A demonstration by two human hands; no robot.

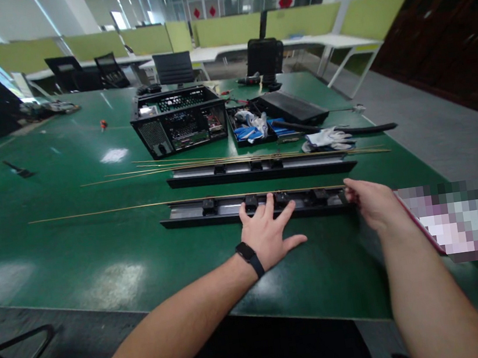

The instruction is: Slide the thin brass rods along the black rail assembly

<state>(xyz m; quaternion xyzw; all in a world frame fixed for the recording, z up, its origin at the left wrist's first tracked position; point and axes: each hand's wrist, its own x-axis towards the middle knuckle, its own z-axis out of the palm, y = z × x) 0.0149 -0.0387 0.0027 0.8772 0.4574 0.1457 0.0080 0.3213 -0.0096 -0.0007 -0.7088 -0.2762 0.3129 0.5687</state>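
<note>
Currently the left hand (268, 235) lies spread on the near black rail (200, 222), fingers fanned over the small black blocks (209, 206) — its thumb points right, above the green table (77, 253). At the rail's right end, the right hand (373, 203) pinches the right tip of a thin brass rod (98, 213), which runs along the rail's far edge and sticks out well past it on the left. Beyond lies a far rail (204, 179) (more thin rods (132, 172) stretch along it), with an open computer case (177, 108) behind and pale gloves (328, 139) to the right
</note>
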